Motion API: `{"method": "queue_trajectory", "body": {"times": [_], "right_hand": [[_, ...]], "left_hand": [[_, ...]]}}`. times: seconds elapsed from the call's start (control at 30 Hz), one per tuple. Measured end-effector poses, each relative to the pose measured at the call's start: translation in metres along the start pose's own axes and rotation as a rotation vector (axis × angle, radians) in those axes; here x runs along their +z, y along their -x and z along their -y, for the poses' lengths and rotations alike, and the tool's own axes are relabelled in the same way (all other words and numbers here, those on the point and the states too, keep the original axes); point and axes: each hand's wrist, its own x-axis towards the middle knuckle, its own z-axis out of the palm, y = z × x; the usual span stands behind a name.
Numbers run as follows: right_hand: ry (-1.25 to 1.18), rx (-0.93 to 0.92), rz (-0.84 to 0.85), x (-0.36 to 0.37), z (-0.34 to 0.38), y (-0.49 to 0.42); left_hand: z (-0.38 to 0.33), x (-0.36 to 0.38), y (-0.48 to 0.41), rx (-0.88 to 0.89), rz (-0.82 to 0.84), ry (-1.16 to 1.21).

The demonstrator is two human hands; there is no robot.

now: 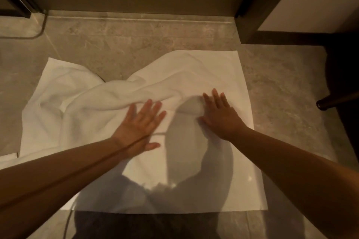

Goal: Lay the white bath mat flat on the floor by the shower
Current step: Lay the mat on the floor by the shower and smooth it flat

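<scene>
Two hands, left hand [139, 122] and right hand [219, 114], spread flat on white bath mat [194, 170], long axis left-right, left part rumpled

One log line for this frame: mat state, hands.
stage: flattening | bath mat: right part flat, folds bunched at left | left hand: open, flat on mat | right hand: open, flat on mat

Bare grey stone floor [136, 40] lies open beyond the mat; a dark wooden furniture leg [334, 101] crowds the right.

Both forearms [58, 176] are bare along their visible length, likewise the left hand [138, 122] and right hand [219, 115].
</scene>
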Motion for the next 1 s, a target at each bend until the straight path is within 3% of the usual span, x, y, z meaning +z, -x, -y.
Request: {"method": "queue_trajectory", "body": {"times": [0.1,0.73,0.9,1.0], "right_hand": [[-0.004,0.058,0.099,0.003,0.003,-0.003],[0.068,0.082,0.153,-0.009,-0.070,-0.007],[0.073,0.096,0.142,-0.012,-0.070,-0.010],[0.038,0.052,0.016,-0.014,-0.047,-0.011]], "left_hand": [[0.014,0.011,0.001,-0.117,0.097,-0.010],[-0.029,-0.018,-0.046,-0.055,0.201,0.129],[-0.024,-0.026,-0.047,-0.032,0.107,0.264],[-0.004,-0.033,-0.044,0.038,-0.108,0.330]]}}
